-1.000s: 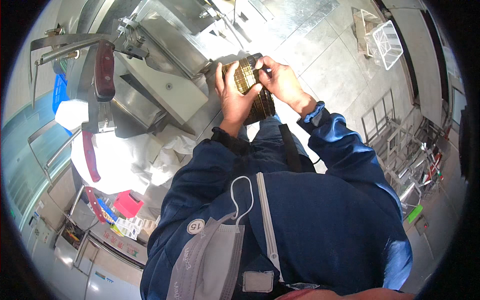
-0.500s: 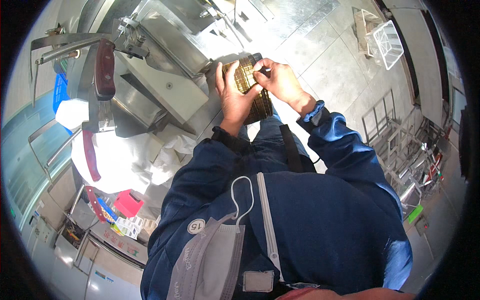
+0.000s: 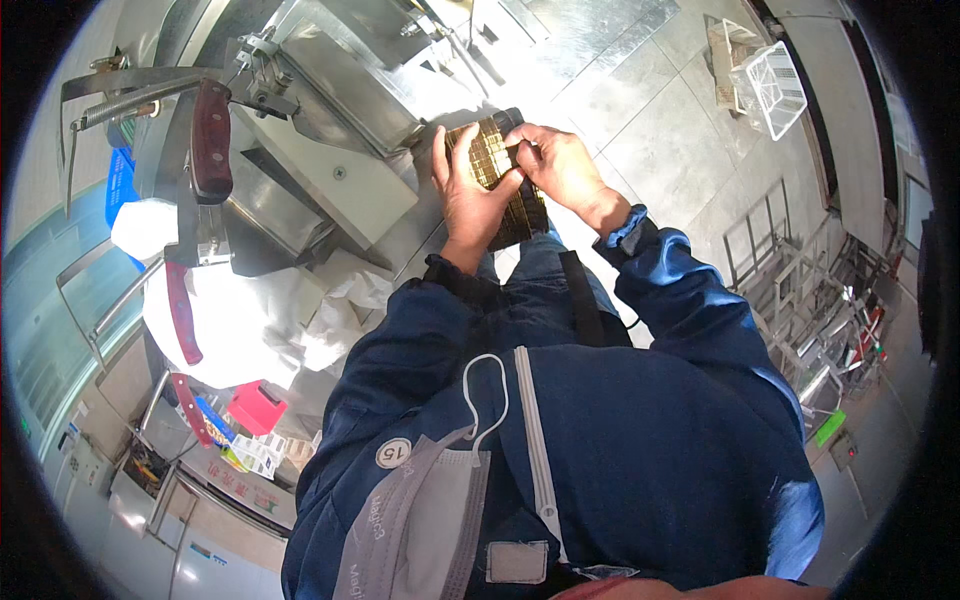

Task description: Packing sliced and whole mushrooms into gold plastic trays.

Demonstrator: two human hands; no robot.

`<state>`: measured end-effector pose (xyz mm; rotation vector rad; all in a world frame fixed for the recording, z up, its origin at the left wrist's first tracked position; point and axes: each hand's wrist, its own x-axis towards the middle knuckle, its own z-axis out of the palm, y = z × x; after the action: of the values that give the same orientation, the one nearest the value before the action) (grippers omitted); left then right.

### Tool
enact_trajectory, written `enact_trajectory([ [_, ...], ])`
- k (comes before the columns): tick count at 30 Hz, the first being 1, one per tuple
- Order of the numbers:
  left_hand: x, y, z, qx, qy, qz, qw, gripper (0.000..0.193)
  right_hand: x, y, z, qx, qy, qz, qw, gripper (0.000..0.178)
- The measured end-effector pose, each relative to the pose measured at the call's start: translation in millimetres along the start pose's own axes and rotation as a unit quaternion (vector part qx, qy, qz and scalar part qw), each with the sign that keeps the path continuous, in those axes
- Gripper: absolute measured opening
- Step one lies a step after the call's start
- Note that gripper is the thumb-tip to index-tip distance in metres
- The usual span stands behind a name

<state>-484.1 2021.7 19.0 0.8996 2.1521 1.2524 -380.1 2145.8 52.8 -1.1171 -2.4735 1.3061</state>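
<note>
Since the earlier frames little has moved: the right hand (image 3: 560, 165) has crept slightly along the top of the stack, and the left hand (image 3: 470, 200) is cupped where it was.

At the far left of the frame a long lever with a dark red wooden handle (image 3: 210, 140) stands over a white cloth bundle (image 3: 240, 320). Right of it sits a grey sheet-metal machine housing (image 3: 330, 170). Upper centre, the left hand wraps its spread fingers around the near side of a block of small brass-coloured square pieces stacked in rows (image 3: 490, 160), thumb up against the face. The right hand meets it from the other side, fingertips pressed together and pinching the top edge of the block. Below them hangs a grey face mask (image 3: 420, 520) on a dark blue work jacket (image 3: 620, 420). At the upper right a white wire basket (image 3: 775, 85) stands on the metal floor (image 3: 650, 110).

The block appears to be loose rows held only by squeeze, so easing either palm could let pieces slide out and scatter onto the housing or floor. Compared with before, the block sits at much the same height and tilt.
</note>
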Motion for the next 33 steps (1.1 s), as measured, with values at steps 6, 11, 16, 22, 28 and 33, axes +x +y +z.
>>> enact_trajectory([
  [6, 0, 0, -1, -0.008, -0.001, -0.002, 1.0, 0.087, 2, -18, -11, 0.014, -0.054, 0.087, 0.995, 0.016],
  [11, -1, 3, -1, -0.028, -0.009, -0.008, 1.0, 0.087, 2, -7, -6, 0.005, -0.035, 0.063, 0.997, 0.018],
  [16, -1, -1, 0, -0.028, -0.008, -0.007, 1.0, 0.089, 3, -6, -5, 0.019, -0.046, 0.075, 0.996, 0.018],
  [22, -2, -1, -1, -0.024, -0.01, -0.008, 1.0, 0.089, 5, -13, -8, 0.0, -0.063, 0.089, 0.994, 0.017],
  [28, -3, -1, 0, -0.015, -0.01, -0.016, 1.0, 0.09, 4, -7, -4, 0.017, -0.055, 0.091, 0.994, 0.016],
  [33, -3, -4, 0, -0.039, -0.007, -0.012, 0.999, 0.09, 5, -1, 0, 0.021, -0.047, 0.071, 0.996, 0.017],
])
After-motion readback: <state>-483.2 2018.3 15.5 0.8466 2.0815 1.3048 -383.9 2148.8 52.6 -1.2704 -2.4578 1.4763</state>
